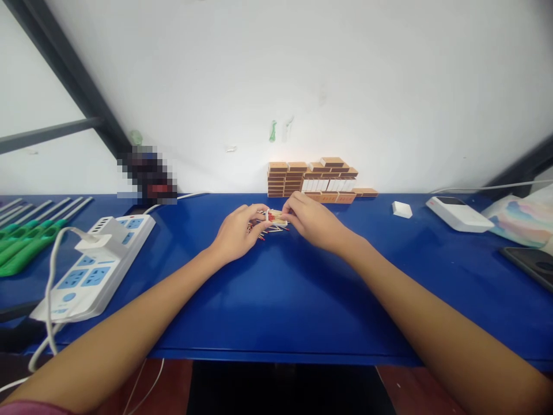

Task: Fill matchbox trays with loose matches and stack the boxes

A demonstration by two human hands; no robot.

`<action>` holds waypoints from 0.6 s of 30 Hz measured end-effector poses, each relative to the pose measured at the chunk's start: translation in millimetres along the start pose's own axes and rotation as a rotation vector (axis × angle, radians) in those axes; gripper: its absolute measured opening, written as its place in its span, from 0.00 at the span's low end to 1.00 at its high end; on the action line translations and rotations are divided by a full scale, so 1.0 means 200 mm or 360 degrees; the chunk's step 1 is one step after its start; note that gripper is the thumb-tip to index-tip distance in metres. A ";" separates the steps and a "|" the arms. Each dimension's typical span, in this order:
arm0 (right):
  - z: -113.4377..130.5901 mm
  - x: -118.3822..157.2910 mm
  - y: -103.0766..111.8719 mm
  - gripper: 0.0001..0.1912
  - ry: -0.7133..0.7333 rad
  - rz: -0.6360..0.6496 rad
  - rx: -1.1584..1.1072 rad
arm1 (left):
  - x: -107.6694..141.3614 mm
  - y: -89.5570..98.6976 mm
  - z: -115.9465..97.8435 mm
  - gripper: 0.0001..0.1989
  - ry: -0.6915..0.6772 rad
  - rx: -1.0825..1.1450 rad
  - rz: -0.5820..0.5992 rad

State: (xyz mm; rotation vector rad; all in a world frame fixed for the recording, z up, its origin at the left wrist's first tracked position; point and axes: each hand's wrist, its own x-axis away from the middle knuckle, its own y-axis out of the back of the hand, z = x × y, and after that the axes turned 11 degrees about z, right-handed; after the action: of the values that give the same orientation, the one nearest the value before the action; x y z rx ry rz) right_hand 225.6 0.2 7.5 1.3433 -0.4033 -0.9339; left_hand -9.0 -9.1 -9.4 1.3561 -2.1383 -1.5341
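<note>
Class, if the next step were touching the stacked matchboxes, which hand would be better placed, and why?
Probably the right hand: it sits nearer the stacked matchboxes, while the left hand lies farther left, gripping the matchbox tray.

Matchboxes (298, 180) at back of table (268, 311), by wall (242, 69)

Tray (282, 222) w/ matches (276, 215) btwn L hand (237, 231) & R hand (314, 219) — loose matches (273, 229) by it. Pwr strip (93, 278) L, tools (18, 258) further L. R: block (401, 209), device (460, 215), then bag (525, 216) — phone (529, 262) before bag.
</note>
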 end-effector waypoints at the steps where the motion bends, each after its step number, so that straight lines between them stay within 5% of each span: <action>1: 0.01 0.00 0.00 0.05 0.0018 -0.0039 -0.0002 | 0.00 0.00 0.00 0.13 0.0002 0.0013 0.0000; 10: 0.02 0.01 -0.01 0.04 0.0147 -0.0179 -0.0026 | 0.00 0.00 -0.01 0.14 0.0014 -0.0065 -0.0010; 14: -0.02 0.01 -0.02 0.03 0.0022 -0.0268 -0.0090 | -0.01 0.03 0.01 0.13 0.0071 -0.0102 -0.0107; 18: -0.09 0.01 -0.06 0.08 -0.0080 -0.0129 -0.0123 | -0.02 0.05 0.03 0.11 0.0198 -0.0152 -0.0243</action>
State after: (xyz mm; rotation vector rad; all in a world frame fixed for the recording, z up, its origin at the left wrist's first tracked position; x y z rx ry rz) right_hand 235.3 11.7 -9.2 1.2754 -0.3501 -1.0423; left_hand -16.2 -0.8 -2.2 1.5688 -1.9028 -1.5389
